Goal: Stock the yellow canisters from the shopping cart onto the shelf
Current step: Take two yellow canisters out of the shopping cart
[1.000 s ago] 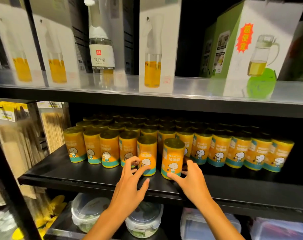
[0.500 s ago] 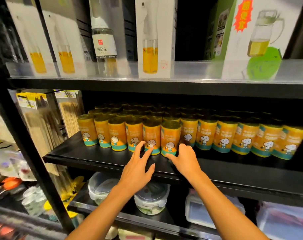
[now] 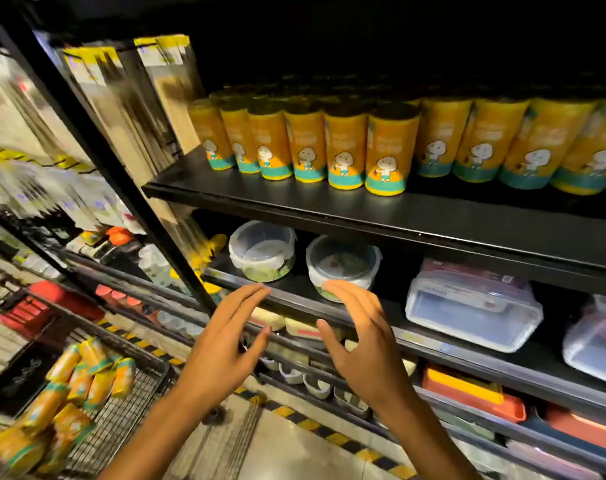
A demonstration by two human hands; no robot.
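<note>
Several yellow canisters [image 3: 384, 157] with a cartoon figure and a teal band stand upright in rows on the black shelf [image 3: 294, 206]. More yellow canisters [image 3: 90, 372] lie jumbled in the wire shopping cart [image 3: 121, 420] at the lower left. My left hand [image 3: 225, 344] and my right hand [image 3: 363, 344] hover side by side below the shelf, in front of the lower shelves. Both have fingers spread and relaxed and hold nothing. Neither hand touches a canister.
Two round clear lidded containers [image 3: 263, 249] and rectangular plastic boxes [image 3: 467, 303] sit on the shelf below. A black upright post [image 3: 97, 147] runs diagonally at the left. Packets of skewers [image 3: 149, 95] hang beside the canisters. Yellow-black hazard tape [image 3: 329, 434] marks the floor.
Both hands have let go of the front canisters and dropped away from the shelf. The view has swung down and left, bringing the cart into sight.
</note>
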